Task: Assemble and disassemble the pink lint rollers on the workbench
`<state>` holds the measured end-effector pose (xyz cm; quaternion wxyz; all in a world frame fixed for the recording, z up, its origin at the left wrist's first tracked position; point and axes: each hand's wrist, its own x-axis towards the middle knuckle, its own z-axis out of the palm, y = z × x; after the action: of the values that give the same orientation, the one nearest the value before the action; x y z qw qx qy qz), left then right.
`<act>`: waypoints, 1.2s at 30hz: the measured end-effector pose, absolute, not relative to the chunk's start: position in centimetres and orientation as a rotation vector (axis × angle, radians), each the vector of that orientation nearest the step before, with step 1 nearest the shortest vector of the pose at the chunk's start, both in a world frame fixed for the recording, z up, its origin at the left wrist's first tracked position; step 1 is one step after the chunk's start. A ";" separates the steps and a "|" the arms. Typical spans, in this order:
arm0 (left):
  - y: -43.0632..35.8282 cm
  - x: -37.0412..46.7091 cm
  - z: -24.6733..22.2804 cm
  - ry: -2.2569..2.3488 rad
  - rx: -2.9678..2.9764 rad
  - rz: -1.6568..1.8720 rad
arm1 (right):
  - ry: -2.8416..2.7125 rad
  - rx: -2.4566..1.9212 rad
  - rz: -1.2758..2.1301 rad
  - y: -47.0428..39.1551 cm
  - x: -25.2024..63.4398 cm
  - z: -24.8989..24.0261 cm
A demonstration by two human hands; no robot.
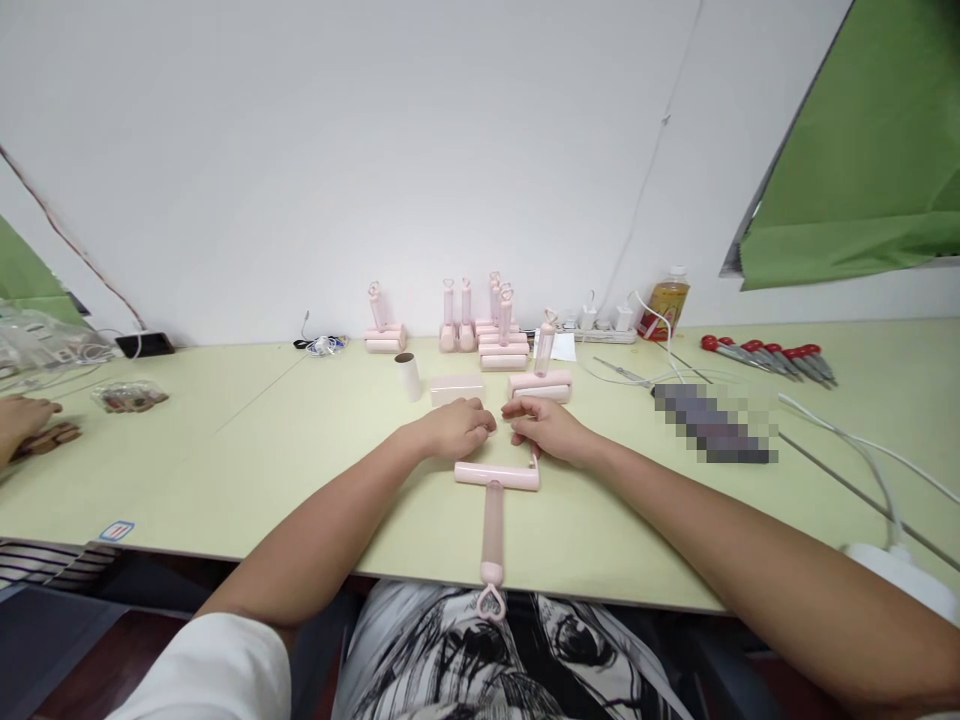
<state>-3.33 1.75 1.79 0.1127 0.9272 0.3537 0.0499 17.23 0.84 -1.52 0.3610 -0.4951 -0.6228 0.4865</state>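
Observation:
On the table in front of me lies a pink roller frame [493, 520], its heart-ended handle reaching past the table's front edge. My left hand [456, 428] rests just beyond it with fingers curled; what they hold, if anything, is too small to tell. Facing it, my right hand [551, 428] has bent fingers near the frame's upright arm, and its grip is unclear too. Behind my left hand sits a pale pink cover [457, 387], with a white paper roll [408, 377] standing to its left. A pink roller [540, 386] stands behind my right hand.
Several pink rollers [504, 353] stand along the wall. At right are a pixelated dark object [712, 425], white cables, red-handled tools [772, 358] and a bottle [665, 303]. Another person's hand [22, 420] touches brown pieces at far left, near a small bag [129, 396].

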 end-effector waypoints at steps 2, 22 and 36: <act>2.1 -4.0 1.8 1.072 2.675 0.165 | -1.623 -1.302 1.241 0.8 17.2 -1.4; 3.0 -6.4 3.3 1.287 2.220 0.948 | -2.301 -0.954 0.969 -1.2 16.8 -0.9; 0.4 -4.6 3.6 0.703 2.347 0.426 | -1.590 -0.917 1.029 -1.1 16.4 -0.2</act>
<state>-4.57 0.38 3.57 0.3215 0.8937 0.2678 0.1620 16.42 -1.09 -0.16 0.4958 -0.3783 -0.6564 0.4245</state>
